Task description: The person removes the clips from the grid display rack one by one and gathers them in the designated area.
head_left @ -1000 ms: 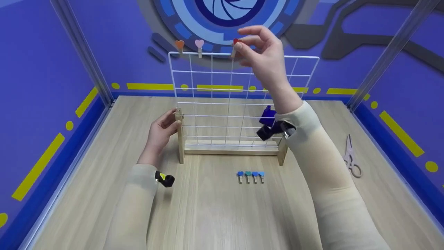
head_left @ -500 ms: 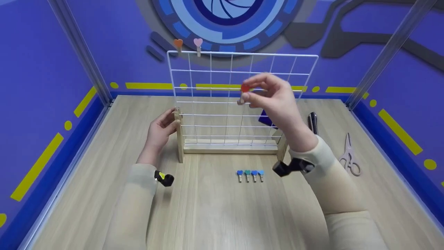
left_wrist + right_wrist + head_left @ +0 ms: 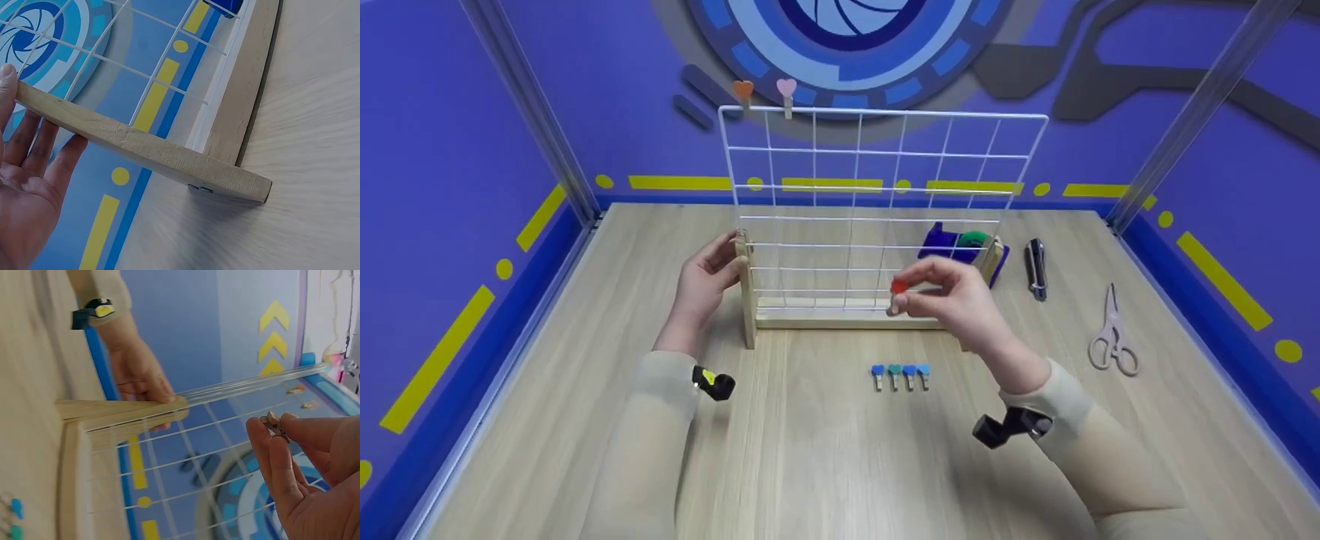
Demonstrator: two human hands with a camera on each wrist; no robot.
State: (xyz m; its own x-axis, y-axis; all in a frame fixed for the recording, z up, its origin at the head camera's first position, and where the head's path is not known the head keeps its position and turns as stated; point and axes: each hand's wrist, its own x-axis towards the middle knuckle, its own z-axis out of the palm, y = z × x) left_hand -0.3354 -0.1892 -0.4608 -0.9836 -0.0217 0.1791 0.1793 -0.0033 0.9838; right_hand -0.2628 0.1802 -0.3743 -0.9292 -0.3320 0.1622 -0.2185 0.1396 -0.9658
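Two forearms [image 3: 641,435] angled inward | left hand [image 3: 701,281] grips wooden upright [image 3: 748,304] | right hand [image 3: 960,304] pinches red clip [image 3: 899,287]

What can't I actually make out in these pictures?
Head view: the right hand covers much of the right wooden post.
Head view: that post hides part of the blue holder.
Head view: the right hand covers part of the red clip.
Left wrist view: the left edge cuts off part of the left hand.
Right wrist view: the blue clip and green clip are blurred near the left edge.
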